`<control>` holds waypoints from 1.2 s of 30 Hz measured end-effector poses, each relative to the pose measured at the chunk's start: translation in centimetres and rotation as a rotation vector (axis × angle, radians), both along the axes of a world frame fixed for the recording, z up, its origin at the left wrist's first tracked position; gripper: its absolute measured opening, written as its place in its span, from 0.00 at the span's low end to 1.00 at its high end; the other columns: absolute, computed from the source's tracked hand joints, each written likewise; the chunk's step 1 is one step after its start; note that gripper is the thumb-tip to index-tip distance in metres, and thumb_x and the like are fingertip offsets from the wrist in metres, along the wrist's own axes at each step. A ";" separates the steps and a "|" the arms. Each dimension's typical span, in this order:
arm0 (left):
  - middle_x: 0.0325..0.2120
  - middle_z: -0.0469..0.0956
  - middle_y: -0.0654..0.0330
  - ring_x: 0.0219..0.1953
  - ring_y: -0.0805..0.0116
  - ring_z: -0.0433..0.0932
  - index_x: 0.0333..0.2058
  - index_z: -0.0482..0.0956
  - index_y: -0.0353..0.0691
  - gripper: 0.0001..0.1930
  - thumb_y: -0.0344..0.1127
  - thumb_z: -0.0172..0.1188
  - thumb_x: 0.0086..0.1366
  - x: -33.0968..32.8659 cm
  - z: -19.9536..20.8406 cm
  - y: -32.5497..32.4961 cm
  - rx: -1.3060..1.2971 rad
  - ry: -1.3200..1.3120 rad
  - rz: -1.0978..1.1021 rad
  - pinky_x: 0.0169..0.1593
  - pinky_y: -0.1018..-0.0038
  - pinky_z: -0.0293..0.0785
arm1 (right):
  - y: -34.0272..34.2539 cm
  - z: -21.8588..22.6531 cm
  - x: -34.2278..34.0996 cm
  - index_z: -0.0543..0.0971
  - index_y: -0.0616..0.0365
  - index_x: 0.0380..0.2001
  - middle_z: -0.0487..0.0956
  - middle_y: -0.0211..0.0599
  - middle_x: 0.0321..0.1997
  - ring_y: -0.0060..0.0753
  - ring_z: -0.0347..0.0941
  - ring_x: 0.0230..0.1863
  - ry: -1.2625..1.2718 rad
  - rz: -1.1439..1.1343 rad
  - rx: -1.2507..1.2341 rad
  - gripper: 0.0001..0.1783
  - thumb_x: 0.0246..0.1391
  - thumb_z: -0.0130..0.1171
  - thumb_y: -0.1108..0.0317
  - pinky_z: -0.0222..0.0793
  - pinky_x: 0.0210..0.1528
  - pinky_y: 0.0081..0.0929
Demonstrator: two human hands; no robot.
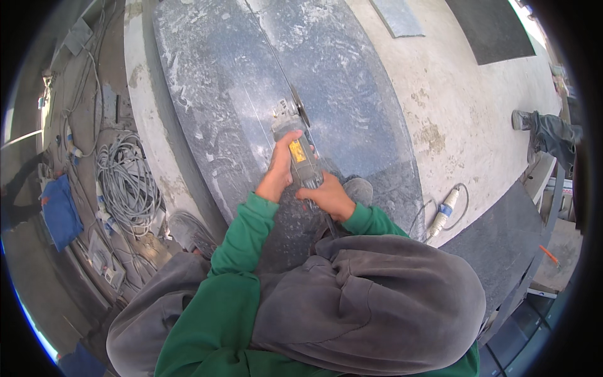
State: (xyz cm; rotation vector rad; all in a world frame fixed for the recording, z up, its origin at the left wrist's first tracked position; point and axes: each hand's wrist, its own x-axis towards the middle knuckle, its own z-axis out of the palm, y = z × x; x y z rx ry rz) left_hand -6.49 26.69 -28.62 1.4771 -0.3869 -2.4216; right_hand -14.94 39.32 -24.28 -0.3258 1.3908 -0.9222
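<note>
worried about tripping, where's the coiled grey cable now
In the head view, the coiled grey cable lies at left, just left of the long pale concrete ledge beside the dusty blue-grey slab.

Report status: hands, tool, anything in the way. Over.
Left hand gripping grinder forward, right hand at rear. Disc at dark line on slab, contact unclear. Plug right of slab, off that line.

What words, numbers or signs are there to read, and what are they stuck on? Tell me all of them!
None that I can read clearly.
Yellow label on the grey angle grinder: its marks are too small and blurred to read.
White-and-blue plug on the right: I can't make out any words on it.
</note>
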 end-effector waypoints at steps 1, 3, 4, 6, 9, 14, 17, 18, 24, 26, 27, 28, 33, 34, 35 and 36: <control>0.31 0.77 0.50 0.28 0.55 0.80 0.47 0.68 0.38 0.25 0.49 0.62 0.58 -0.1 0.2 0.0 -0.008 -0.002 0.000 0.32 0.60 0.81 | 0.1 -0.2 0.0 0.75 0.66 0.43 0.79 0.37 0.34 0.29 0.77 0.30 0.010 0.009 0.001 0.20 0.43 0.66 0.77 0.74 0.28 0.28; 0.31 0.77 0.51 0.28 0.55 0.80 0.46 0.69 0.38 0.25 0.49 0.62 0.58 -0.3 0.5 -0.1 -0.022 -0.005 -0.001 0.32 0.60 0.81 | 0.0 -0.5 -0.1 0.77 0.65 0.42 0.80 0.36 0.34 0.28 0.77 0.32 0.011 0.015 0.015 0.21 0.42 0.67 0.74 0.73 0.32 0.27; 0.31 0.77 0.51 0.29 0.55 0.80 0.46 0.69 0.37 0.25 0.50 0.62 0.57 -0.3 0.3 -0.4 -0.032 0.002 -0.004 0.32 0.60 0.81 | -0.4 -0.6 -0.2 0.78 0.64 0.42 0.80 0.35 0.34 0.28 0.77 0.34 0.002 0.017 0.025 0.21 0.41 0.68 0.72 0.72 0.36 0.27; 0.32 0.77 0.50 0.30 0.55 0.81 0.44 0.70 0.35 0.27 0.52 0.62 0.57 -0.4 -0.6 -1.7 -0.049 0.017 -0.008 0.32 0.61 0.81 | -1.4 -1.0 -0.4 0.80 0.62 0.41 0.81 0.35 0.34 0.27 0.77 0.37 -0.007 0.023 0.037 0.22 0.39 0.69 0.69 0.71 0.39 0.26; 0.33 0.77 0.50 0.30 0.55 0.81 0.45 0.70 0.36 0.26 0.52 0.62 0.57 -0.7 -1.6 -4.4 -0.055 0.023 -0.022 0.32 0.60 0.82 | -4.2 -1.3 -0.9 0.79 0.64 0.41 0.81 0.36 0.34 0.29 0.77 0.34 -0.028 0.019 0.049 0.20 0.41 0.68 0.71 0.72 0.35 0.27; 0.32 0.78 0.49 0.30 0.55 0.81 0.46 0.71 0.37 0.27 0.52 0.62 0.57 -0.8 -1.3 -3.9 -0.063 -0.003 -0.006 0.33 0.60 0.82 | -4.1 -1.5 -1.0 0.76 0.67 0.42 0.80 0.38 0.33 0.30 0.77 0.29 -0.031 0.048 0.015 0.19 0.44 0.66 0.76 0.73 0.28 0.29; 0.32 0.78 0.50 0.30 0.55 0.81 0.47 0.71 0.37 0.27 0.52 0.62 0.57 -0.4 -0.5 -1.6 -0.064 0.014 -0.020 0.33 0.61 0.82 | -1.7 -1.2 -0.4 0.76 0.67 0.42 0.80 0.37 0.33 0.30 0.77 0.28 0.025 0.043 -0.048 0.19 0.44 0.65 0.77 0.73 0.28 0.29; 0.32 0.78 0.50 0.30 0.55 0.81 0.47 0.71 0.38 0.27 0.52 0.62 0.57 -0.4 -0.3 -1.0 -0.067 0.021 -0.028 0.33 0.61 0.81 | -1.0 -0.9 -0.3 0.76 0.67 0.42 0.80 0.37 0.32 0.30 0.77 0.28 0.027 0.030 -0.037 0.19 0.44 0.65 0.77 0.73 0.28 0.29; 0.32 0.78 0.50 0.30 0.55 0.81 0.47 0.71 0.38 0.27 0.52 0.62 0.56 -0.4 -1.3 -2.5 -0.059 0.035 -0.023 0.33 0.61 0.82 | -2.6 -1.1 -0.5 0.78 0.66 0.42 0.80 0.37 0.33 0.29 0.77 0.30 -0.023 0.025 0.003 0.19 0.42 0.66 0.75 0.72 0.31 0.28; 0.33 0.78 0.50 0.30 0.55 0.81 0.47 0.71 0.37 0.28 0.52 0.62 0.56 -0.6 -1.7 -4.4 -0.060 0.019 -0.022 0.33 0.60 0.82 | -4.4 -1.8 -0.8 0.80 0.64 0.40 0.81 0.35 0.34 0.27 0.76 0.35 -0.056 0.024 0.051 0.20 0.40 0.69 0.70 0.71 0.38 0.27; 0.33 0.78 0.50 0.30 0.55 0.81 0.47 0.71 0.37 0.28 0.52 0.62 0.56 -0.7 -1.8 -4.9 -0.060 0.013 -0.022 0.33 0.60 0.82 | -4.7 -1.6 -1.1 0.80 0.64 0.40 0.81 0.35 0.34 0.28 0.76 0.35 -0.084 0.025 0.064 0.20 0.39 0.69 0.70 0.71 0.38 0.27; 0.33 0.78 0.49 0.30 0.55 0.81 0.47 0.71 0.36 0.28 0.52 0.62 0.56 -0.8 -1.7 -4.7 -0.069 0.006 -0.014 0.33 0.60 0.82 | -5.2 -0.7 -1.4 0.80 0.64 0.40 0.81 0.35 0.34 0.28 0.76 0.35 -0.112 0.024 0.078 0.20 0.39 0.69 0.70 0.71 0.38 0.27; 0.33 0.77 0.49 0.31 0.54 0.81 0.47 0.70 0.34 0.28 0.52 0.61 0.57 -0.8 -0.7 -2.8 -0.079 -0.010 -0.019 0.33 0.59 0.82 | -2.7 -1.9 -0.8 0.79 0.64 0.40 0.81 0.36 0.33 0.29 0.77 0.33 0.002 0.047 0.031 0.20 0.40 0.68 0.72 0.71 0.35 0.28; 0.33 0.77 0.49 0.31 0.54 0.81 0.47 0.70 0.35 0.28 0.51 0.61 0.57 -0.6 -0.5 -2.3 -0.065 -0.009 -0.016 0.33 0.59 0.82 | -2.3 -1.7 -0.7 0.78 0.65 0.41 0.80 0.37 0.33 0.29 0.77 0.31 -0.004 0.040 0.016 0.20 0.41 0.67 0.74 0.72 0.32 0.28; 0.33 0.77 0.49 0.31 0.54 0.81 0.47 0.69 0.35 0.28 0.51 0.61 0.57 -0.5 -0.3 -1.9 -0.051 -0.008 -0.013 0.33 0.59 0.82 | -1.9 -1.5 -0.5 0.77 0.66 0.41 0.80 0.37 0.32 0.30 0.77 0.29 -0.009 0.033 0.001 0.19 0.42 0.66 0.77 0.73 0.28 0.29; 0.33 0.77 0.49 0.31 0.54 0.81 0.47 0.69 0.35 0.28 0.51 0.61 0.57 -0.3 -0.2 -1.5 -0.036 -0.007 -0.011 0.34 0.59 0.82 | -1.5 -1.2 -0.3 0.76 0.66 0.42 0.79 0.37 0.32 0.30 0.77 0.29 0.000 0.028 -0.002 0.19 0.42 0.66 0.77 0.73 0.28 0.29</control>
